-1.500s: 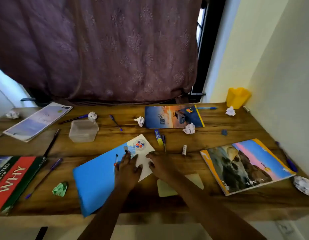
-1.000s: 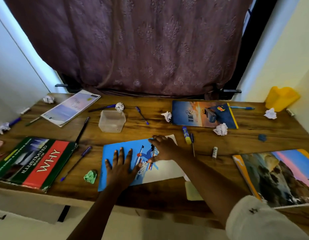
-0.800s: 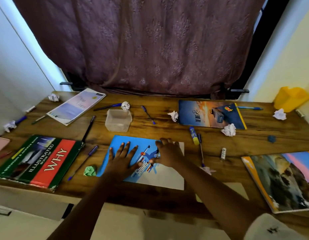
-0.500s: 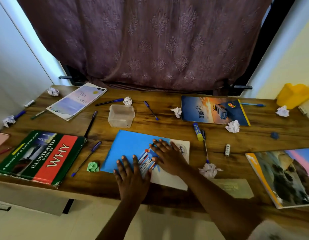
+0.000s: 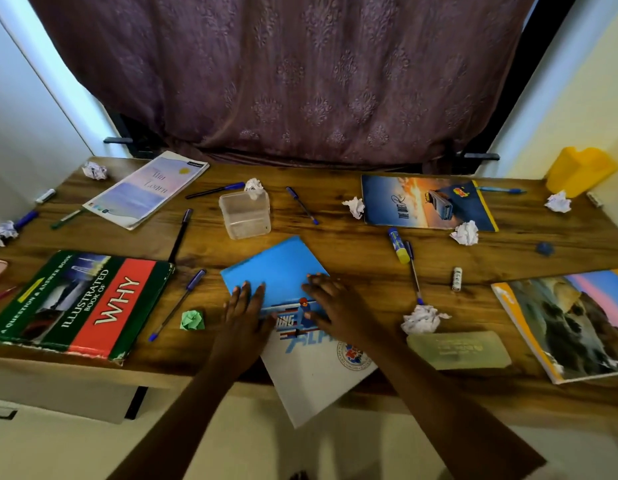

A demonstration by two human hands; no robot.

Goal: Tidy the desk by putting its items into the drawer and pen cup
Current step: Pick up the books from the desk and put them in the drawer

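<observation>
Blue-and-white notebook (image 5: 283,271) is pressed flat on the desk (image 5: 356,251) by both hands with straight fingers, the left hand (image 5: 245,313) beside the right hand (image 5: 331,306). Its near corner is hung over the near desk edge. The yellow pen cup (image 5: 577,171) is seen far right.

The person has two long, thin arms, the left arm (image 5: 183,410) and the right arm (image 5: 439,393), both bare from the wrist as far up as I can see, and the left hand (image 5: 243,317) and the right hand (image 5: 335,313) are bare too.
</observation>
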